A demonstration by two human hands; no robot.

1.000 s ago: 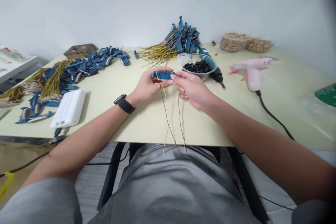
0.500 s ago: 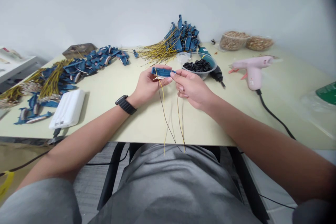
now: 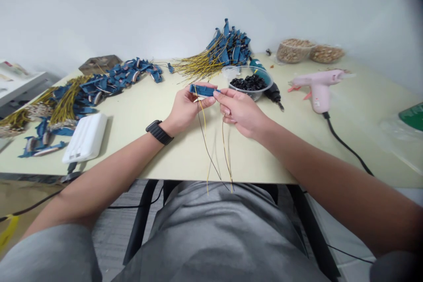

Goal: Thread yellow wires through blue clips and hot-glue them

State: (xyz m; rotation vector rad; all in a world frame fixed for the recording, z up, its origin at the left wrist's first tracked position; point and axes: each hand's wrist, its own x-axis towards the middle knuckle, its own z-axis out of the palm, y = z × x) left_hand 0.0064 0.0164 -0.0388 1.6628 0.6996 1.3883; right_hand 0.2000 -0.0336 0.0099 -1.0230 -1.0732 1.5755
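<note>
Between my hands, above the middle of the table, is a blue plastic part (image 3: 202,91) lying roughly level. My left hand (image 3: 187,106) is closed on its left end and underside, the thumb along the near edge. The thumb and fingertips of my right hand (image 3: 243,110) pinch its right end. Thin black and yellow wires (image 3: 204,130) hang from the part toward the table's front edge, and a second pair (image 3: 226,150) hangs below my right fingers. Just behind my right hand stands a clear bowl (image 3: 267,87) of small black pieces.
Blue parts with yellow wires lie in piles at the left (image 3: 109,80) and back (image 3: 228,48). A white power bank (image 3: 86,137) is at the left. A dark power tool (image 3: 272,92), a pink glue gun (image 3: 319,88) and tubs of light pieces (image 3: 294,50) are at the right.
Both hands and the blue part have shifted very slightly to the left. The hanging wires have swayed a little, and the grip looks the same.
</note>
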